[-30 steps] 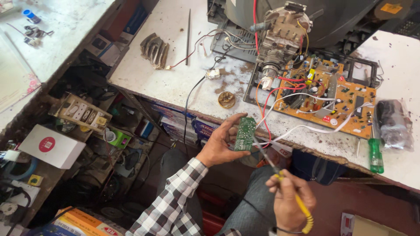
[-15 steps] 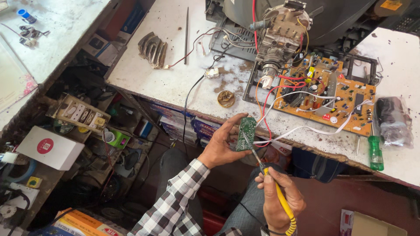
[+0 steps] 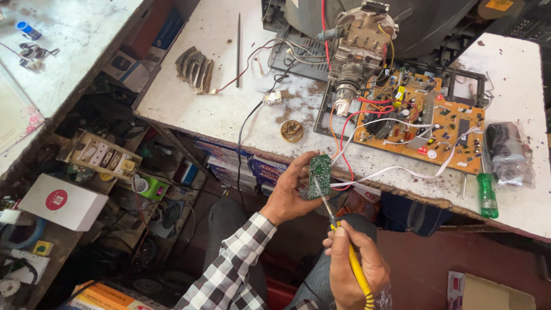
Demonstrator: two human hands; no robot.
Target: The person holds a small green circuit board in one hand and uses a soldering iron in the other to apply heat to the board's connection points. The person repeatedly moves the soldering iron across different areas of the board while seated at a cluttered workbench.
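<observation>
Small green circuit board [image 3: 319, 175] held below cluttered workbench [image 3: 229, 109], orange board [image 3: 422, 123] beyond

1. An orange circuit board [image 3: 422, 129] lies on the white bench [image 3: 189, 109], with red and white wires looping off its near edge.
2. Behind it stands a picture tube [image 3: 425, 23]; its grey neck assembly [image 3: 359, 40] overhangs the board's left end.
3. A green-handled screwdriver [image 3: 487, 195] lies near the bench's front edge, just below a clear plastic bag [image 3: 508, 152].
4. A thin metal rod [image 3: 238, 49] lies beside a finned heat sink [image 3: 195, 70].
5. A small round brass part [image 3: 291, 131] sits near the front edge.
6. Lower left, among clutter, a white box [image 3: 63, 201] with a red disc and a switch panel [image 3: 100, 158].
</observation>
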